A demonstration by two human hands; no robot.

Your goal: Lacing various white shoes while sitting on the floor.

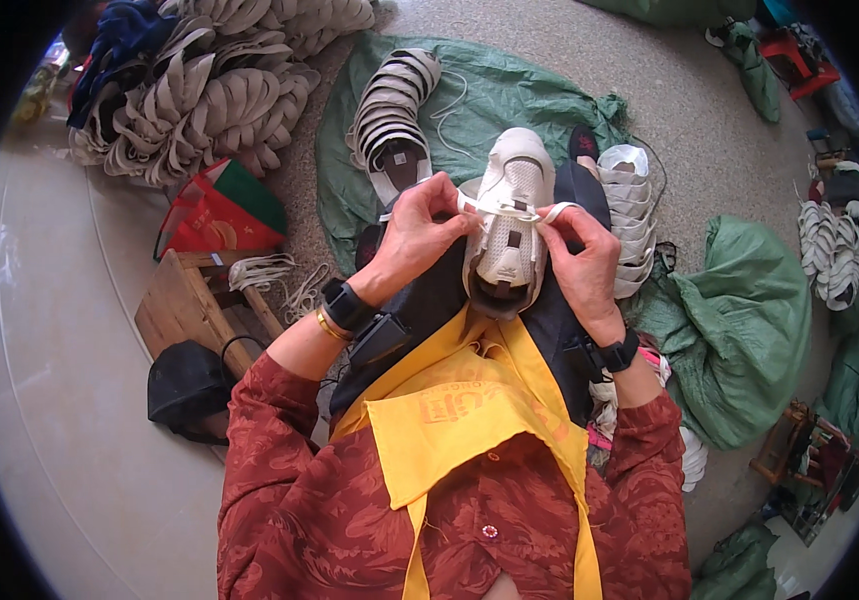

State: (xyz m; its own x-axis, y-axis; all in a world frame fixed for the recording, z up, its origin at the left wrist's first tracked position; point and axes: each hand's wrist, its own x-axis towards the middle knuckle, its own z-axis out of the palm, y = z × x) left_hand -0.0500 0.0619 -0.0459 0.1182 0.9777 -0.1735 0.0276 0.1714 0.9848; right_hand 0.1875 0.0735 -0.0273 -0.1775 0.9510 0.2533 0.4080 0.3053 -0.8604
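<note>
A white mesh shoe [523, 178] lies on my lap between my knees, its toe pointing away from me and its dark opening towards me. Across its upper runs a white shoelace [506, 209]. My left hand [419, 238] pinches the lace at the shoe's left side. On the right, my right hand [583, 264] grips a looped part of the same lace between thumb and finger. A nested row of pale shoe uppers [399, 100] stands just beyond my left hand. Another white stack of uppers [630, 215] is beside my right knee.
Green woven sheeting [349, 85] lies under the work, and a green sack [739, 330] bulges at right. A large heap of grey shoe parts [219, 110] fills the far left. Nearer stand a red-green bag [211, 222], a wooden stool [184, 305] with loose laces [261, 271], and a black bag [186, 385].
</note>
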